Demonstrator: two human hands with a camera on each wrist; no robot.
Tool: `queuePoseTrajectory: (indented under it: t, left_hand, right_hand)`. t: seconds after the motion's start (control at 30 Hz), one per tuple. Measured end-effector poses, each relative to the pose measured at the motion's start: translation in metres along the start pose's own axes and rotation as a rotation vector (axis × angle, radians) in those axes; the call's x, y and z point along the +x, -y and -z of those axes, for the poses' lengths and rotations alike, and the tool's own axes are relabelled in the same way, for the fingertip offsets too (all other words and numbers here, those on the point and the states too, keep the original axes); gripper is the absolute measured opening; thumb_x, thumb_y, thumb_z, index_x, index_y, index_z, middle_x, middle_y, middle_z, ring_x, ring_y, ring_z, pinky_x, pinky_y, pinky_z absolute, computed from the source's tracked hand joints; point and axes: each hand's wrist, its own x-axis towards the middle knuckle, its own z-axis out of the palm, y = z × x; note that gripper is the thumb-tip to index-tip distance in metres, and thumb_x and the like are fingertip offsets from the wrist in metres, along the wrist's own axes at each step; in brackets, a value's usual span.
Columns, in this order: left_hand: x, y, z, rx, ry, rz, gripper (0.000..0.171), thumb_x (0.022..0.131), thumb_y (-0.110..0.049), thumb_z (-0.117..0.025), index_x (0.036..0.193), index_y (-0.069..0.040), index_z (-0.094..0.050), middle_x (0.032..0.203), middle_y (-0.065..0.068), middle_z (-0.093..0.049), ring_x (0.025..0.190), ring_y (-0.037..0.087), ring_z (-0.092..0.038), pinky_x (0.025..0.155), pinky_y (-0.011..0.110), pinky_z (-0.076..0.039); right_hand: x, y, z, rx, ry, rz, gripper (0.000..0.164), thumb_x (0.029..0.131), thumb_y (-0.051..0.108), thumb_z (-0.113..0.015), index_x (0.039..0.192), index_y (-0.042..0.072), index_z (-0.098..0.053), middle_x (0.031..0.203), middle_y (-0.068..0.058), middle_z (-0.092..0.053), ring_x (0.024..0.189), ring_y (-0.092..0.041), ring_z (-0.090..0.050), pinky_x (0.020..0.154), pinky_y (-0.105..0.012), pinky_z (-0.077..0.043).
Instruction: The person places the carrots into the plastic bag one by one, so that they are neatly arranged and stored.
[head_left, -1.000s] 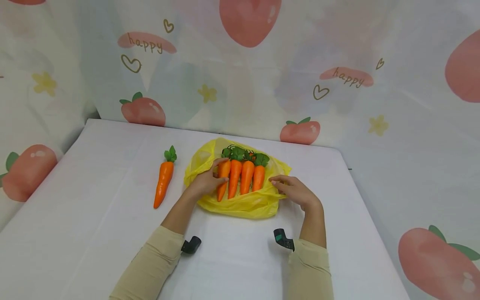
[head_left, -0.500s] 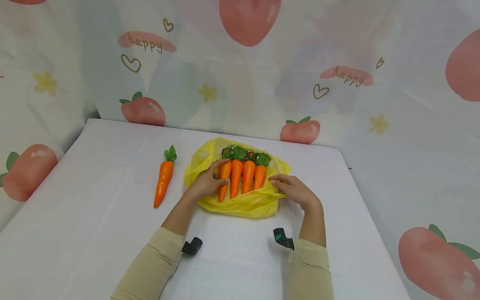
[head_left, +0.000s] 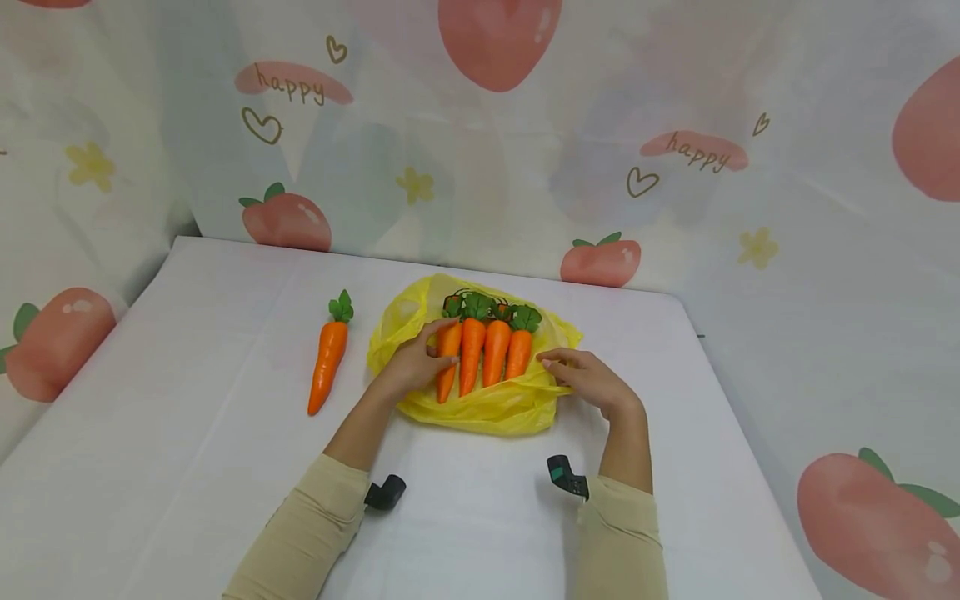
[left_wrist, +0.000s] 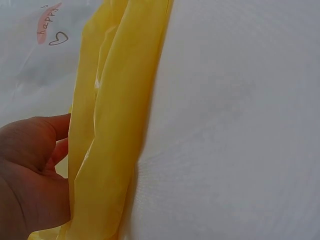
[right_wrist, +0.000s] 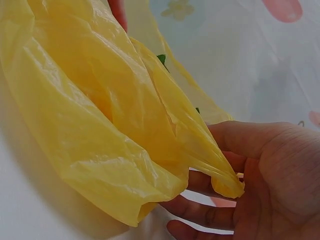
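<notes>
Four carrots (head_left: pixel 472 354) lie side by side between the hands (head_left: pixel 415 365) (head_left: pixel 588 379).

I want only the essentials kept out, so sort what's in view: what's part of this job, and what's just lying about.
In the job:
yellow plastic bag
four carrots in it
left hand, at the leftmost one
right hand, at the bag's edge

Lying about:
lone carrot left of the bag, untouched; possibly wanted too
fruit-print backdrop, just scenery

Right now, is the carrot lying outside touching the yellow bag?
Apart. The head view shows a strip of bare white table between the lone carrot and the yellow bag.
</notes>
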Motion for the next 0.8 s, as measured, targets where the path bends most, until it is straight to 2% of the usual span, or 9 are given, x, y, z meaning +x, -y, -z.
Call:
queuePoseTrajectory:
  t: [0.13, 0.4, 0.63, 0.8]
  left_hand:
    - [0.0002, 0.0001, 0.0001, 0.009, 0.006, 0.000, 0.067, 0.098, -0.025, -0.074, 0.157, -0.036, -0.043, 0.102, 0.014, -0.057, 0.076, 0.023, -0.050, 0.065, 0.031, -0.041]
    - [0.0012, 0.0003, 0.0008, 0.015, 0.000, 0.000, 0.067, 0.099, -0.023, -0.074, 0.157, -0.033, -0.043, 0.113, 0.017, -0.061, 0.089, 0.026, -0.058, 0.070, 0.032, -0.047]
    - [0.0004, 0.0002, 0.0007, 0.017, -0.005, -0.013, 0.066, 0.099, -0.023, -0.074, 0.157, -0.033, -0.043, 0.109, 0.017, -0.060, 0.084, 0.026, -0.056, 0.068, 0.032, -0.045]
    - [-0.0009, -0.0011, 0.0011, 0.002, -0.010, 0.004, 0.066, 0.099, -0.025, -0.073, 0.157, -0.034, -0.043, 0.122, 0.021, -0.058, 0.099, 0.031, -0.057, 0.073, 0.034, -0.048]
  right_hand:
    - [-0.0003, 0.0009, -0.0006, 0.002, 0.004, 0.001, 0.043, 0.108, 0.035, -0.055, 0.140, 0.008, -0.064, 0.137, -0.015, -0.058, 0.118, -0.035, -0.054, 0.108, -0.056, -0.041]
    - [0.0002, 0.0020, -0.0006, 0.000, 0.012, 0.012, 0.044, 0.108, 0.036, -0.054, 0.139, 0.007, -0.064, 0.134, -0.015, -0.058, 0.116, -0.035, -0.053, 0.104, -0.054, -0.043]
    - [0.0001, 0.0009, -0.0004, -0.007, 0.003, -0.002, 0.042, 0.108, 0.035, -0.054, 0.139, 0.009, -0.065, 0.134, -0.014, -0.059, 0.116, -0.034, -0.054, 0.105, -0.053, -0.043]
    - [0.0001, 0.0005, 0.0004, -0.006, 0.005, -0.001, 0.043, 0.108, 0.035, -0.054, 0.140, 0.008, -0.064, 0.133, -0.014, -0.059, 0.115, -0.034, -0.055, 0.104, -0.053, -0.044]
